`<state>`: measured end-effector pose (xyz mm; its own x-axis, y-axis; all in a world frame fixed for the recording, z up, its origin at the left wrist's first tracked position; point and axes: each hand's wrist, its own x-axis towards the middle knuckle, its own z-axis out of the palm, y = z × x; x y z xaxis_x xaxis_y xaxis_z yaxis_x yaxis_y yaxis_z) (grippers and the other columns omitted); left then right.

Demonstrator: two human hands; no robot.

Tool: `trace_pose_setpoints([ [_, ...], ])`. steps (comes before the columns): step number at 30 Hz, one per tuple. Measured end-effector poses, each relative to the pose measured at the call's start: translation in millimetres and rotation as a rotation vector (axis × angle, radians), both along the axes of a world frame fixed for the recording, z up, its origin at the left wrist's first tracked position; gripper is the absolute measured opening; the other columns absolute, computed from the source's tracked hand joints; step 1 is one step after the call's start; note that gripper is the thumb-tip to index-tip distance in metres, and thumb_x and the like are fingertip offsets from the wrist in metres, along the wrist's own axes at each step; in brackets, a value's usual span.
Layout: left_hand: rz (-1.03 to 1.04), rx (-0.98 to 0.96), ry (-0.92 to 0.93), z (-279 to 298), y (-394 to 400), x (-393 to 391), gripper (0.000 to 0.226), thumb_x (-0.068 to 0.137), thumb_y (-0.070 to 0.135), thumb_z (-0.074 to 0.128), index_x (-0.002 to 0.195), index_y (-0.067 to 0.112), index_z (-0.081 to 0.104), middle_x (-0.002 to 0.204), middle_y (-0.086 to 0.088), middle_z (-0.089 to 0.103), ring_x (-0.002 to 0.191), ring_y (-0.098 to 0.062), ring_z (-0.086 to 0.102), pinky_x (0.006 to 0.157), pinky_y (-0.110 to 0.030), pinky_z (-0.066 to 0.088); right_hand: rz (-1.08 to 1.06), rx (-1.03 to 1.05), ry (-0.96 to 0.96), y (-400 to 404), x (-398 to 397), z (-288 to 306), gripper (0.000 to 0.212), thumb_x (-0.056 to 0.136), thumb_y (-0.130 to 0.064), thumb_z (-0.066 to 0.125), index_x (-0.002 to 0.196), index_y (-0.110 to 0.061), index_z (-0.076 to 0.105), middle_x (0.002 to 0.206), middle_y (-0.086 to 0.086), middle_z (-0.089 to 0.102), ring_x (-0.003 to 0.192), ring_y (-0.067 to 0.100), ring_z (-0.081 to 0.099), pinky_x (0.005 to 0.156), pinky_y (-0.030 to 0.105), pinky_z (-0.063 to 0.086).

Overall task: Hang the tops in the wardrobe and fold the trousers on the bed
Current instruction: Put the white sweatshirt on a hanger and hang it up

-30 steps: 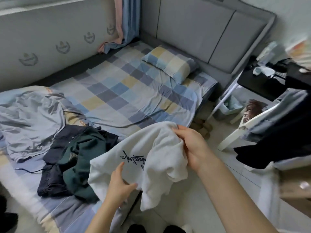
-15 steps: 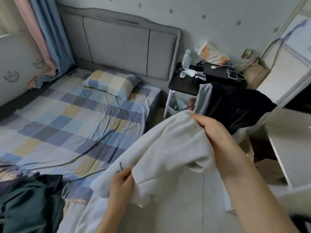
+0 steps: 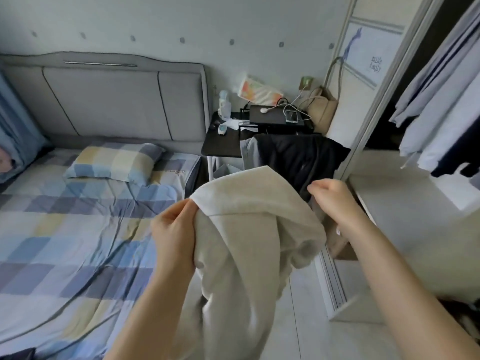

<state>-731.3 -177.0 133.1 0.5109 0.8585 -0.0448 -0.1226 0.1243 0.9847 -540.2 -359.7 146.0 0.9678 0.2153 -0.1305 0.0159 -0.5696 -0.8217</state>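
Note:
A white top (image 3: 249, 229) hangs in front of me over the floor beside the bed (image 3: 65, 242). My left hand (image 3: 174, 229) grips the top at its upper left edge, fingers curled round the fabric. My right hand (image 3: 330, 196) hovers just right of the top's upper fold with loosely curled fingers, and I see nothing in it. The open wardrobe (image 3: 384, 100) stands at the right, with light and dark clothes (image 3: 441, 105) hanging inside. The lower part of the top runs out of the frame.
A dark garment (image 3: 298, 157) is draped over something behind the top. A black bedside table (image 3: 220, 144) carries a bottle, cables and a phone. The wardrobe's sliding track (image 3: 332, 276) runs along the floor. A checked pillow (image 3: 117, 162) lies at the bed's head.
My view has swung right from the bed toward the wardrobe. The top has come up with my left hand. My right hand has let go of the fabric and moved right.

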Motion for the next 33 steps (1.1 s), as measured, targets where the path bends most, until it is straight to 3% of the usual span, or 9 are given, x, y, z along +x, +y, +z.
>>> trace_pose_setpoints([
  [3, -0.027, -0.025, 0.025, 6, -18, 43, 0.024, 0.084, 0.01, 0.063, 0.062, 0.002, 0.063, 0.062, -0.007, 0.05, 0.06, -0.015, 0.045, 0.054, -0.026, 0.04, 0.039, 0.18, -0.383, -16, -30, 13, 0.017, 0.094, -0.019, 0.055, 0.106, -0.018, 0.066, 0.099, -0.008, 0.067, 0.097, 0.008, 0.062, 0.079, 0.019, 0.05],
  [6, -0.102, -0.055, 0.061, 9, -35, 84, 0.022, 0.083, 0.01, 0.062, 0.063, 0.005, 0.067, 0.061, -0.005, 0.054, 0.059, -0.011, 0.05, 0.053, -0.024, 0.043, 0.336, 0.329, -0.331, -14, -63, 10, 0.024, 0.092, -0.036, 0.057, 0.115, -0.026, 0.058, 0.107, -0.013, 0.061, 0.103, 0.004, 0.058, 0.085, 0.018, 0.048],
  [9, -0.115, -0.111, 0.071, 9, -36, 117, 0.025, 0.082, 0.011, 0.064, 0.057, 0.009, 0.067, 0.059, -0.004, 0.057, 0.057, -0.012, 0.052, 0.051, -0.023, 0.044, 0.477, 0.117, -0.32, -7, -65, -10, 0.063, 0.084, -0.057, 0.058, 0.138, -0.036, 0.033, 0.134, -0.025, 0.037, 0.128, -0.008, 0.034, 0.101, 0.01, 0.032],
  [12, -0.2, -0.126, 0.076, 9, -27, 151, 0.029, 0.081, 0.01, 0.065, 0.053, 0.016, 0.066, 0.052, 0.004, 0.056, 0.052, -0.01, 0.051, 0.048, -0.02, 0.042, 0.403, -0.037, -0.456, 11, -38, -28, 0.076, 0.083, -0.056, 0.059, 0.144, -0.032, 0.022, 0.136, -0.022, 0.027, 0.126, -0.012, 0.026, 0.101, 0.004, 0.025],
  [16, -0.404, -0.096, 0.056, 9, -1, 198, 0.032, 0.084, 0.003, 0.064, 0.055, 0.014, 0.072, 0.055, 0.003, 0.063, 0.053, -0.008, 0.059, 0.051, -0.017, 0.047, 0.131, 0.01, -0.551, 36, 23, -36, 0.026, 0.089, -0.013, 0.055, 0.114, -0.021, 0.058, 0.1, -0.012, 0.06, 0.088, 0.0, 0.055, 0.073, 0.021, 0.046],
  [19, -0.548, 0.028, 0.114, 10, 30, 238, 0.021, 0.086, 0.006, 0.066, 0.067, 0.008, 0.075, 0.057, 0.003, 0.065, 0.052, -0.002, 0.059, 0.054, -0.012, 0.048, -0.052, 0.033, -0.477, 39, 70, -20, 0.025, 0.084, 0.003, 0.05, 0.091, -0.017, 0.064, 0.073, -0.014, 0.061, 0.07, 0.001, 0.054, 0.062, 0.021, 0.041],
  [22, -0.746, 0.156, 0.176, 7, 54, 279, 0.021, 0.089, 0.012, 0.067, 0.07, 0.01, 0.076, 0.06, 0.001, 0.066, 0.053, -0.002, 0.058, 0.058, -0.013, 0.05, -0.138, 0.118, -0.418, 40, 108, 11, 0.031, 0.084, 0.009, 0.045, 0.082, -0.015, 0.064, 0.074, -0.01, 0.065, 0.069, 0.0, 0.056, 0.062, 0.016, 0.041],
  [27, -1.002, 0.235, 0.159, 5, 62, 342, 0.02, 0.092, 0.014, 0.066, 0.08, 0.0, 0.074, 0.072, -0.019, 0.066, 0.065, -0.018, 0.059, 0.069, -0.03, 0.055, -0.191, 0.182, -0.392, 40, 149, 42, 0.02, 0.092, -0.002, 0.042, 0.083, 0.008, 0.057, 0.08, 0.022, 0.06, 0.069, 0.024, 0.05, 0.062, 0.026, 0.038],
  [33, -1.276, 0.361, 0.04, 13, 49, 379, 0.015, 0.096, 0.022, 0.061, 0.1, 0.02, 0.075, 0.1, 0.005, 0.074, 0.094, -0.01, 0.068, 0.088, -0.03, 0.055, -0.266, 0.113, -0.414, 40, 187, 70, 0.036, 0.089, 0.004, 0.042, 0.059, -0.014, 0.035, 0.059, -0.001, 0.034, 0.057, 0.004, 0.032, 0.052, 0.019, 0.023],
])
